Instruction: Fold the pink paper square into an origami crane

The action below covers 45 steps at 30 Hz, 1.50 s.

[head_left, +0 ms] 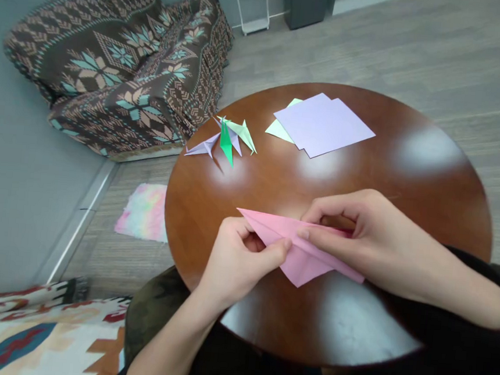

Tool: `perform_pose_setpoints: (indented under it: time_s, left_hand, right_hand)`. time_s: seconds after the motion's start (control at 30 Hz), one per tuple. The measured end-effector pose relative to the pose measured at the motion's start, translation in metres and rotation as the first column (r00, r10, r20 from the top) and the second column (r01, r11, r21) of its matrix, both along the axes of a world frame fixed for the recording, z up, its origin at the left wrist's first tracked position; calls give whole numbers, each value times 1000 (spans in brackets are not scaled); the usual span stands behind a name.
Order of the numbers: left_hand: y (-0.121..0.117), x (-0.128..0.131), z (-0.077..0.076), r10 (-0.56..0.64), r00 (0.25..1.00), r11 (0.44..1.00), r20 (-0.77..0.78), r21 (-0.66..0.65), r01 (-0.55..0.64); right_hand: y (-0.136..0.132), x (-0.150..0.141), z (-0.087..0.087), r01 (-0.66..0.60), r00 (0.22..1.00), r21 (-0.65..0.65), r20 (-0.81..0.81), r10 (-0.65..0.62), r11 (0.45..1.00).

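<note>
A partly folded sheet of pink origami paper is held over the near part of the table, one sharp point reaching to the upper left and another pointing down. My left hand pinches its left side, thumb on top and the other fingers behind. From the right, my right hand grips the upper edge between thumb and fingers. The paper's right end is partly covered by that hand. Both thumbs lie close together near the middle of the paper.
The round brown table carries several folded paper cranes at its far left. Behind the hands lie lilac paper sheets over pale green paper. A patterned covered sofa stands beyond, with a fluffy pastel rug on the floor.
</note>
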<state>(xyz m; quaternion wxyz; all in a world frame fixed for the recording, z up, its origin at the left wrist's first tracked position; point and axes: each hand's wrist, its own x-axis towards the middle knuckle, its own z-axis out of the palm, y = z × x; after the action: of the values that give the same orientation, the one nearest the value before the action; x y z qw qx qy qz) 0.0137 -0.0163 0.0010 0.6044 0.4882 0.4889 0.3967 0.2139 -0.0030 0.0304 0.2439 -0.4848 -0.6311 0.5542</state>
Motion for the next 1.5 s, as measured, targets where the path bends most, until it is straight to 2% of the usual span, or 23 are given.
perform_pose_setpoints:
  time_s: [0.17, 0.33, 0.53, 0.73, 0.93, 1.07, 1.3, 1.5]
  left_hand:
    - [-1, 3, 0, 18, 1000, 1000, -15, -10, -18]
    - [-2, 4, 1, 32, 999, 999, 10, 0, -32]
    - [0, 3, 2, -12, 999, 999, 31, -44, 14]
    - [-1, 2, 4, -55, 998, 995, 32, -76, 57]
    - [1, 0, 3, -77, 997, 996, 0, -49, 77]
    - [5, -4, 2, -58, 998, 998, -11, 18, 58]
    - [14, -23, -3, -62, 998, 992, -5, 111, 62]
    - [20, -31, -5, -50, 998, 992, -21, 118, 53]
  right_hand:
    - [0, -1, 1, -6, 1000, -3, 11, 6, 1000]
    - [0, -1, 6, -33, 998, -74, 44, 36, 997]
    - [1, 1, 1, -88, 994, -144, 50, 96, 986]
    - [2, 3, 0, -124, 988, -149, 71, 135, 981]
    - [2, 4, 0, -143, 985, -142, 80, 155, 980]
    - [2, 4, 0, -134, 984, -155, 99, 151, 979]
    - [1, 3, 4, -128, 983, -207, 106, 152, 970]
    - [2, 3, 2, -147, 981, -204, 96, 169, 968]
